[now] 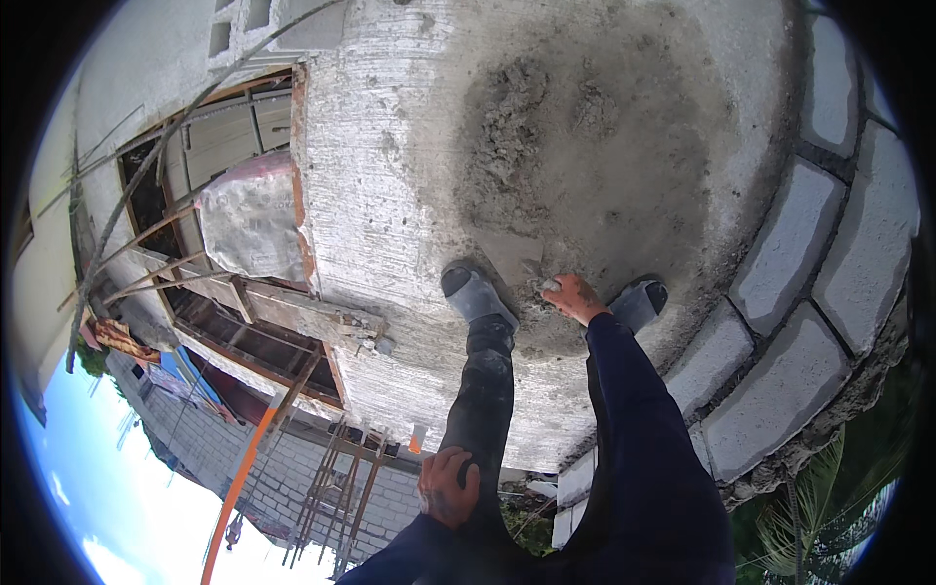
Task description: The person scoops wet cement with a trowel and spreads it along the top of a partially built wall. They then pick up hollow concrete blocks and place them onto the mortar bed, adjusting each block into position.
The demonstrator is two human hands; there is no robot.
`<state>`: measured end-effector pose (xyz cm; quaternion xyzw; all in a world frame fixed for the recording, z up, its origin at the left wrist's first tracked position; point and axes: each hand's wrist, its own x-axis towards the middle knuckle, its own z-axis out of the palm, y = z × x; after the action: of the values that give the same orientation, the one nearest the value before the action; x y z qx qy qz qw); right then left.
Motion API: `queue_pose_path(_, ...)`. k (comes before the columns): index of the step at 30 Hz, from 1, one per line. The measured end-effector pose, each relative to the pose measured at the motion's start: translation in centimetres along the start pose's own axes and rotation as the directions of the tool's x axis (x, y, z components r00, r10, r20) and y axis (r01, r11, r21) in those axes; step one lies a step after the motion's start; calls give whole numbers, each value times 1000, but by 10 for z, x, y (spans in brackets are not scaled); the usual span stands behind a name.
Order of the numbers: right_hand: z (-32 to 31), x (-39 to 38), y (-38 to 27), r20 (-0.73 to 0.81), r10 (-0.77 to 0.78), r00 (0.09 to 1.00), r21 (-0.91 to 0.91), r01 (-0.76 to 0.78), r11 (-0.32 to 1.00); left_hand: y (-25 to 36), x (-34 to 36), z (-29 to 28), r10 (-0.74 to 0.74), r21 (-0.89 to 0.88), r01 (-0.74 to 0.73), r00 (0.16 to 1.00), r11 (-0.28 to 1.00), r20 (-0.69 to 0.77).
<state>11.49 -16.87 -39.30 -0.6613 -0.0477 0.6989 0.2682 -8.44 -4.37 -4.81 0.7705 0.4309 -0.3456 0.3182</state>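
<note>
My right hand [573, 297] is closed round the handle of a trowel, reaching down between my feet. The trowel's grey, mortar-coated blade [511, 255] lies low over the concrete surface, close to my left shoe, and blends with the wet patch. Ahead of it spreads wet grey mortar [634, 185], with rough lumps of mortar [515, 117] heaped at its left side. My left hand [448, 486] rests on my left leg, thumb apart from the fingers, holding nothing. Both grey-dusted shoes [478, 294] stand at the near edge of the mortar.
A wall of pale blocks with dark joints [785, 234] curves along the right. At left, wood-edged openings [300, 185] break the surface, one partly covered by a pale sheet or sack [249, 219]. A bent rod [161, 146] and a wooden ladder-like frame [341, 487] stand beyond.
</note>
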Motion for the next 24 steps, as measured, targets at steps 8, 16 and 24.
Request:
queue_pose_path(8,-46,75,-144,-270,-103,957,676,265,688,12,8,-12,26,22,-25,999,999,-39)
queue_pose_path(16,-148,-64,-114,69,-287,956,967,6,253,17,17,-23,116,65,-116,993,991,10)
queue_pose_path(24,-184,-65,-120,-545,104,832,404,152,902,17,16,-18,129,40,-129,992,991,2)
